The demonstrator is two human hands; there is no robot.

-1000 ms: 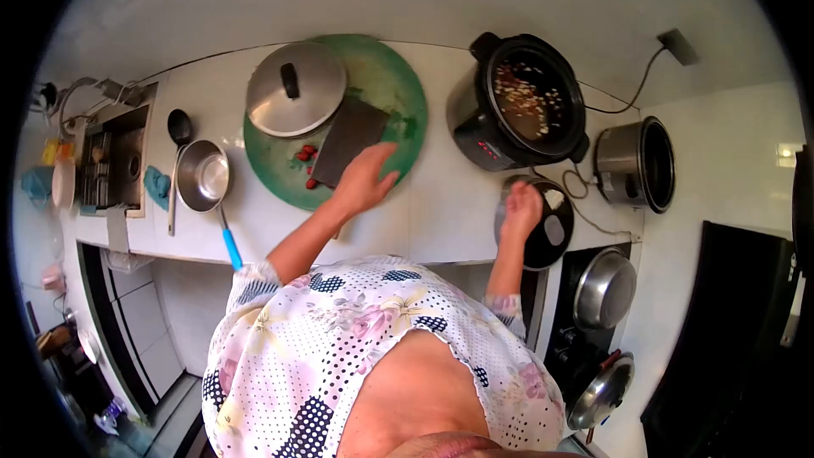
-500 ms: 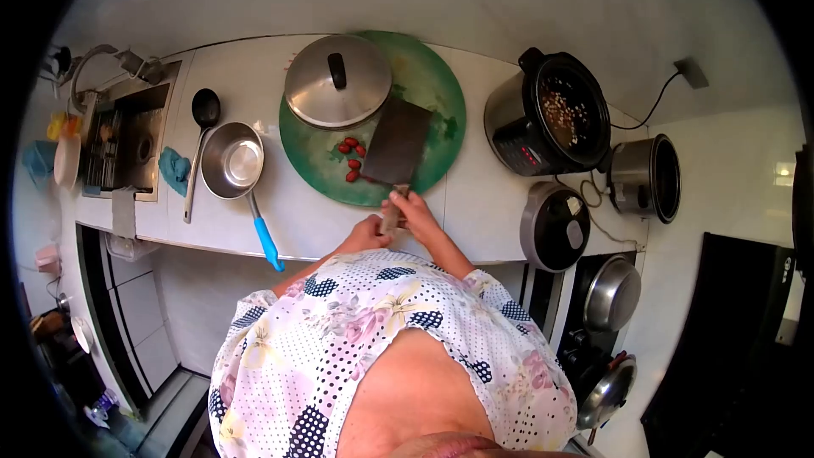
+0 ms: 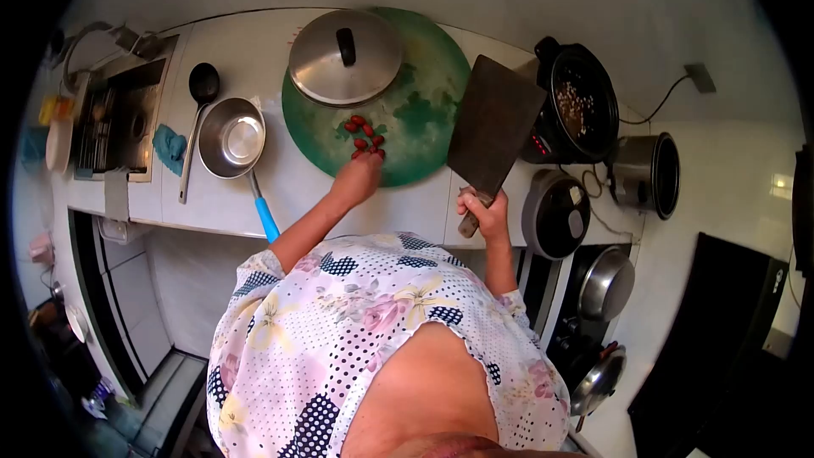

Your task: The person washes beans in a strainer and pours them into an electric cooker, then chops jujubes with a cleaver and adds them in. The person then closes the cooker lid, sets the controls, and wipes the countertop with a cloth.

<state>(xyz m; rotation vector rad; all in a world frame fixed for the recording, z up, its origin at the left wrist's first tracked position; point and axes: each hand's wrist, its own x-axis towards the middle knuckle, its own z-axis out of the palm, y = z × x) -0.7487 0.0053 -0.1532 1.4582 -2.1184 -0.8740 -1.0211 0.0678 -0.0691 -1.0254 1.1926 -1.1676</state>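
Observation:
My left hand (image 3: pixel 359 176) reaches over the near edge of the round green cutting board (image 3: pixel 428 153). Its fingers are bunched together at the small red dates (image 3: pixel 357 120), and the fingertips are partly hidden behind the hand. Several dates lie in a little cluster on the board. My right hand (image 3: pixel 486 210) is wrapped round the wooden handle of a cleaver (image 3: pixel 498 123). The dark, broad blade is raised at the right of the board, covering part of its edge and part of the slow cooker (image 3: pixel 585 106). A steel pot lid (image 3: pixel 346 64) rests on the board's far left.
Left on the counter are a steel saucepan (image 3: pixel 231 140) with a blue handle, a black ladle (image 3: pixel 203 85), a blue cloth (image 3: pixel 170 146) and the sink (image 3: pixel 136 123). To the right are a round black-topped lid (image 3: pixel 557 214) and a pot (image 3: pixel 649 171). The slow cooker holds pale beans or nuts in liquid.
My right hand has lifted the cleaver off the board and moved it right, towards the slow cooker. My left hand has left the handle area and gone forward to the dates.

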